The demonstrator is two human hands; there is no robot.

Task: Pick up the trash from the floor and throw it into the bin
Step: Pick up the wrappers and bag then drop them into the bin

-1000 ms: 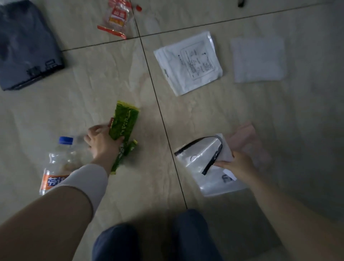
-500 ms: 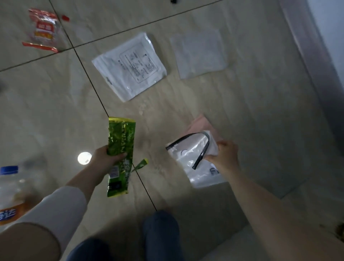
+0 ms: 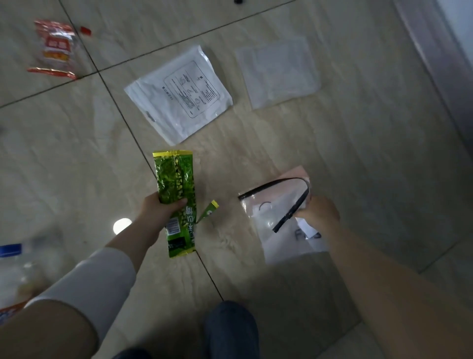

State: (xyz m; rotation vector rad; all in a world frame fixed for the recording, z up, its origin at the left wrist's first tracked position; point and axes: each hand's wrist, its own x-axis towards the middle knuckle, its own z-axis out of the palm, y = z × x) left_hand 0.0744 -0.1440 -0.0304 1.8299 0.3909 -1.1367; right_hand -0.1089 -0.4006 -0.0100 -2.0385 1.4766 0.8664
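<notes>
My left hand [image 3: 160,211] grips a green snack wrapper [image 3: 176,194] around its middle and holds it above the tiled floor; its torn corner strip dangles to the right. My right hand [image 3: 320,214] is closed on a clear zip bag [image 3: 276,223] with a black seal strip, with a pink sheet behind it. On the floor beyond lie a white printed pouch [image 3: 179,93], a translucent plastic bag [image 3: 279,71] and a red-and-clear wrapper [image 3: 55,48]. No bin is in view.
A plastic bottle [image 3: 18,271] with a blue cap and orange label lies blurred at the left edge. A grey skirting and wall [image 3: 440,51] run along the right. My knee [image 3: 230,330] shows at the bottom centre. A small black object [image 3: 239,1] sits at the top edge.
My left hand has lifted the green wrapper off the floor. The view has swung right, so the bottle slid to the left edge and the dark bag left the frame.
</notes>
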